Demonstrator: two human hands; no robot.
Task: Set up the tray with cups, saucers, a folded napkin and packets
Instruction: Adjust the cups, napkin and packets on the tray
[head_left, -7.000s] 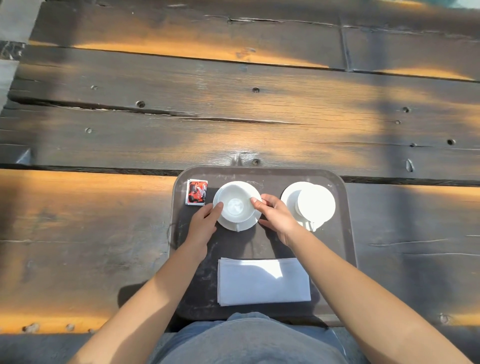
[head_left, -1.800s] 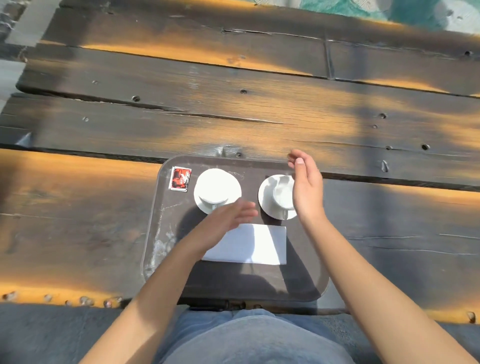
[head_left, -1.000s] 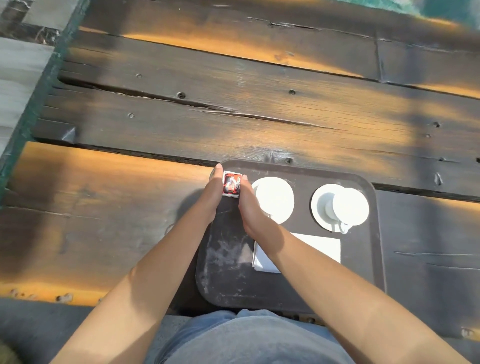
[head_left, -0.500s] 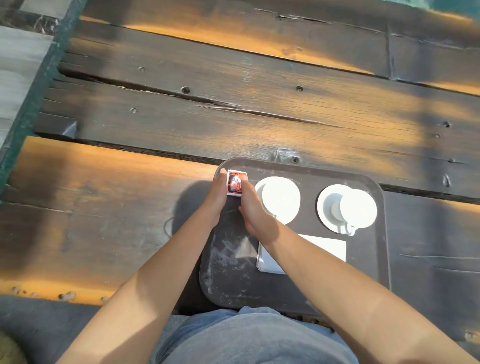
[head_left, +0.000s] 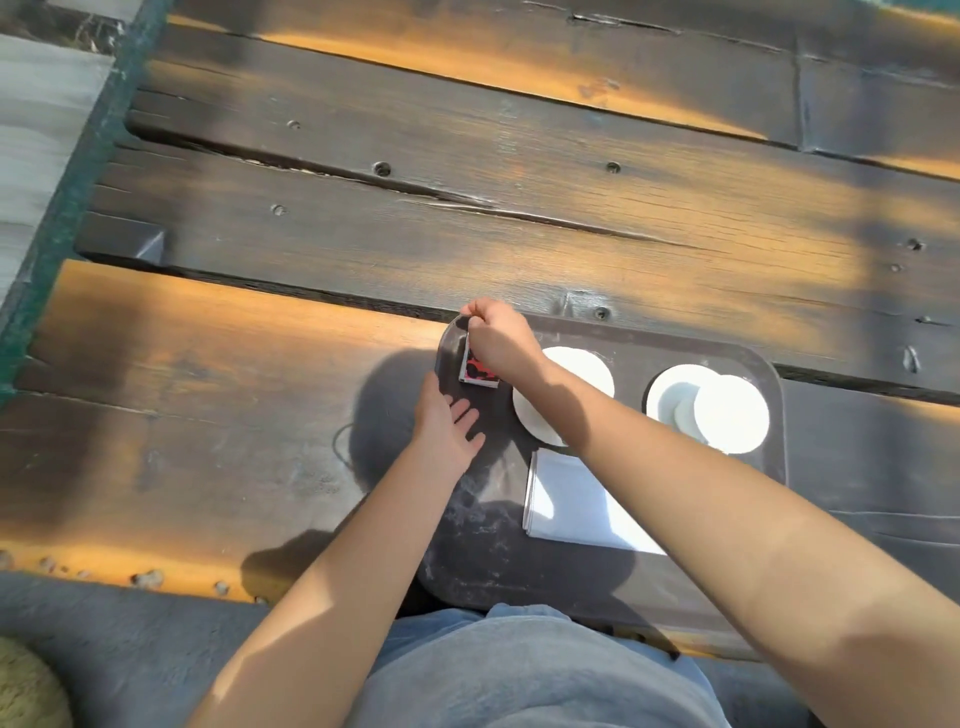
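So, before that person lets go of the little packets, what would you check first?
1. Packets inside the tray rim: ok, at its far left corner.
2. Right hand hold: ok, fingers curl over the packets' top edge.
3. Packets stacked square: cannot tell, the hand covers most of them.
4. Left hand out of the way: ok, open at the tray's left edge, holding nothing.
5. Cups seated on saucers: corner cup ok; middle cup cannot tell, the forearm hides part.
6. Napkin flat on the tray: ok.
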